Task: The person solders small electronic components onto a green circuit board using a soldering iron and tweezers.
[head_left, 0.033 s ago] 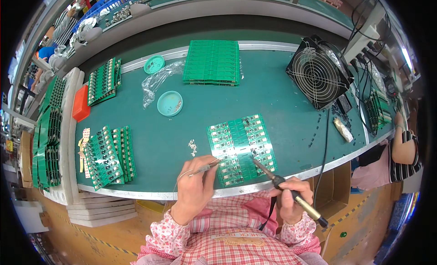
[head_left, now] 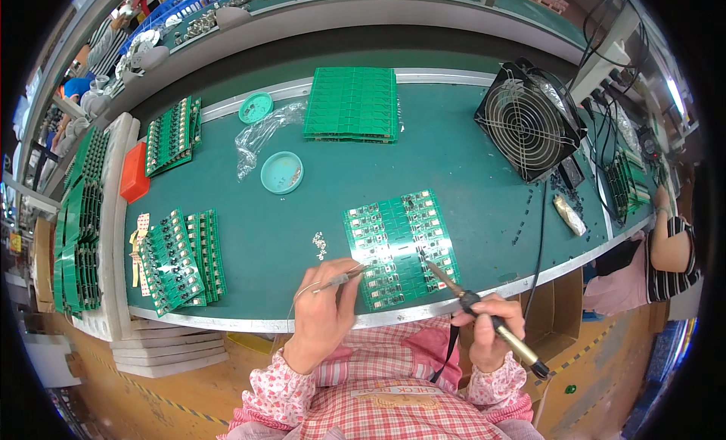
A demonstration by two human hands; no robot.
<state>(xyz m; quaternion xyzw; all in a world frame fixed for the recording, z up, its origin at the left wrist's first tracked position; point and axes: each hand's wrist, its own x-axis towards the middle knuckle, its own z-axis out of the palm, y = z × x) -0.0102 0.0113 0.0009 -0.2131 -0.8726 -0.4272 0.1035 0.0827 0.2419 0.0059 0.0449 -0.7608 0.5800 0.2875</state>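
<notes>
A green panel of circuit boards [head_left: 399,239] lies at the table's front edge, with small parts in rows and a bright glare across it. My left hand [head_left: 321,307] is closed on slim grey tweezers [head_left: 338,282], their tip at the panel's left part. A thin wire curves down behind that hand. In my right hand [head_left: 495,330] is a soldering iron [head_left: 517,348] with a black and gold handle. Its tip points at the panel's right half; whether it touches cannot be made out. Small pale parts [head_left: 320,245] lie loose left of the panel.
Stacked boards [head_left: 352,103] stand at the back, more boards [head_left: 181,258] at the left. Two round turquoise dishes [head_left: 282,172] sit near crumpled plastic film [head_left: 261,137]. A black fan [head_left: 522,122] stands at right, a cable [head_left: 538,251] below it. Another person's arm [head_left: 671,243] shows far right.
The soldering iron and my right hand have shifted slightly to the right, with the tip moving a little across the panel. My left hand and the tweezers look unmoved.
</notes>
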